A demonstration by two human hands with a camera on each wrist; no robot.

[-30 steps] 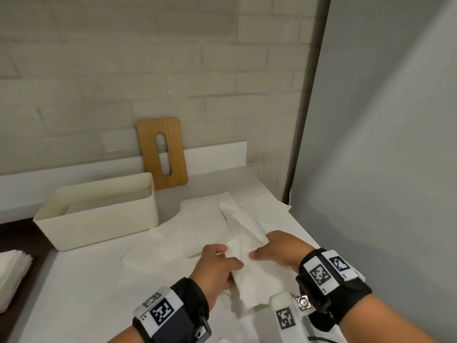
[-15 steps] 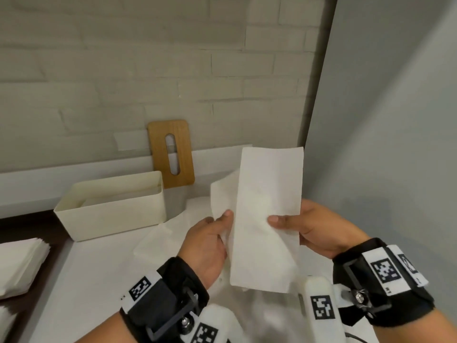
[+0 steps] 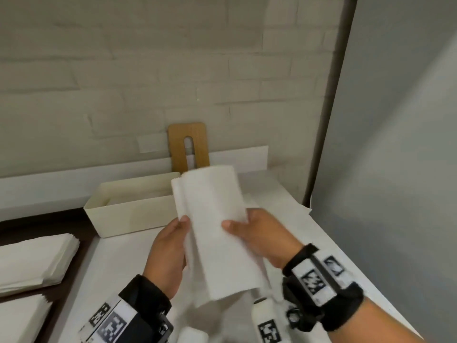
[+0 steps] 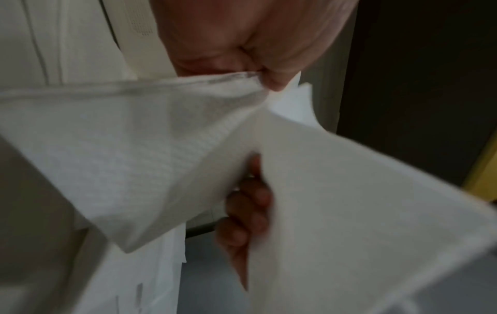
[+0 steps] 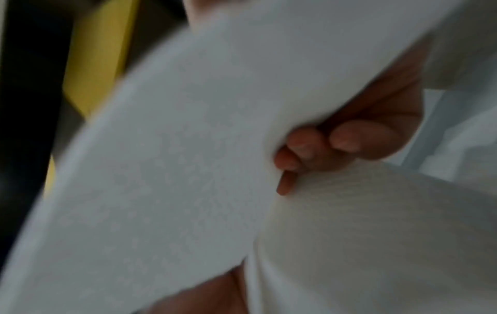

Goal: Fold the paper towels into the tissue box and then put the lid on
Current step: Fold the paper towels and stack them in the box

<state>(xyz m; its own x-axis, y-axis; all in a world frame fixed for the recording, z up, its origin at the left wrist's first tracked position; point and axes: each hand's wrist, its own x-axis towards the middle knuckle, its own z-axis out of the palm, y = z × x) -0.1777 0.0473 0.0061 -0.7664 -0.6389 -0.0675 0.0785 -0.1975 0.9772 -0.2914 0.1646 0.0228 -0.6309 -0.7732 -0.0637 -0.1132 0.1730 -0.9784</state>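
I hold a folded white paper towel [image 3: 215, 226] in the air between both hands, above the white table [image 3: 118, 266]. My left hand [image 3: 170, 246] pinches its left edge and my right hand [image 3: 254, 233] pinches its right edge, thumb on top. Up close, the left hand [image 4: 255, 51] pinches a fold of the towel [image 4: 150, 138], and the right hand's fingers [image 5: 336, 146] curl behind the sheet [image 5: 172, 148]. The open cream tissue box [image 3: 131, 214] stands behind the towel on the left. A wooden lid [image 3: 189, 146] with a slot leans on the brick wall.
Stacks of folded paper towels [image 3: 34, 258] lie at the left on a dark surface. More unfolded sheets [image 3: 279, 209] are spread on the table under my hands. A grey partition [image 3: 395, 144] closes off the right side.
Both hands lifted the towel off the table and held it upright. Its top half has since folded down towards the box, so it stands shorter now.
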